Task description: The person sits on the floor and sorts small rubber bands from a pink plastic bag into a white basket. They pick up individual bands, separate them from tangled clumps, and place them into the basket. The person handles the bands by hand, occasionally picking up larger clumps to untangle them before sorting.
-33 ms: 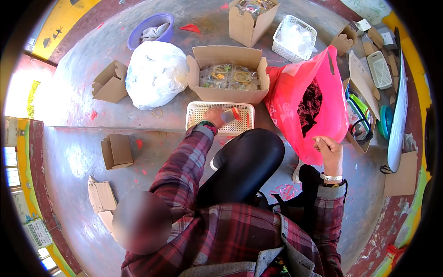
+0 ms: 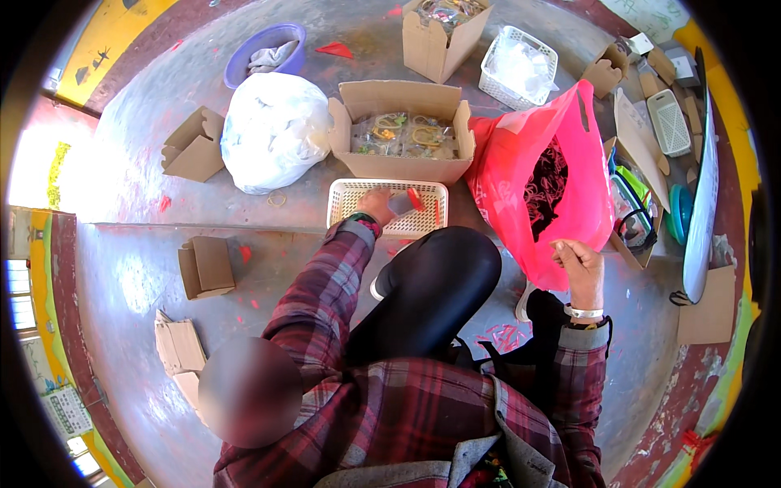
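My left hand point(image 2: 376, 205) reaches over a shallow white slotted basket point(image 2: 336, 195) in front of my knee. Its fingers are closed on the near end of a small clear packet point(image 2: 404, 203) with a red part at its far end. To the right, my right hand point(image 2: 578, 262) hovers by the lower edge of a pink plastic bag point(image 2: 503, 154), thumb and fingers pinched together. What they hold, if anything, is too small to make out. Inside the bag lies a heap of dark red pieces point(image 2: 547, 183).
Behind the basket stands an open carton point(image 2: 411, 169) of clear packets. Left of it sit a stuffed white bag point(image 2: 277, 134), a purple basin point(image 2: 236, 65) and small cartons point(image 2: 195, 146). A white basket point(image 2: 496, 91) and another carton point(image 2: 427, 53) stand farther back. Red scraps point(image 2: 503, 335) litter the floor.
The small packet in my left hand has tilted slightly, and its printed front shows less. My right hand has not visibly moved.
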Action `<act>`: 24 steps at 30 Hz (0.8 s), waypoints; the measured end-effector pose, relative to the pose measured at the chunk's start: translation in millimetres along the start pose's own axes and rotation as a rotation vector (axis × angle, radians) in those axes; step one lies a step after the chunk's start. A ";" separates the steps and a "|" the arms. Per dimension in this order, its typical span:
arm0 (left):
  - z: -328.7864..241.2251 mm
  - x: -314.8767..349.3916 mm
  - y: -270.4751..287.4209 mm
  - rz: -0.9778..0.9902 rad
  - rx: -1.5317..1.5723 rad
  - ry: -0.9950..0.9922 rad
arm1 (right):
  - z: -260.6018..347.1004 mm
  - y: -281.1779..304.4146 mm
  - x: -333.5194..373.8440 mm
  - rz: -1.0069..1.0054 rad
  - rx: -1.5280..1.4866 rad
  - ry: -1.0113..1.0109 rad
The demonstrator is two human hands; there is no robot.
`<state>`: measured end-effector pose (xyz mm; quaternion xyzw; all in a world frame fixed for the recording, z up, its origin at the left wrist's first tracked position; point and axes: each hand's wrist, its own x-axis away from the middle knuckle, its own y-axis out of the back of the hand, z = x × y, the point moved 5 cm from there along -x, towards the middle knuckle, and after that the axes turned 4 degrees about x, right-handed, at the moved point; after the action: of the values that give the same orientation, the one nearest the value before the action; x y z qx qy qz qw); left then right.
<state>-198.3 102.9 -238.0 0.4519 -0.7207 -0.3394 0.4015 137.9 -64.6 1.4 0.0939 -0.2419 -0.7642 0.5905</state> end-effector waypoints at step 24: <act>2.6 4.6 -7.9 -0.235 -0.071 -0.277 | -1.2 -1.8 1.1 0.025 0.009 0.017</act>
<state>-198.9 96.1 -244.6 0.4674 -0.6988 -0.4682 0.2719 136.6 -65.6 -0.3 0.0998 -0.2414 -0.7549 0.6015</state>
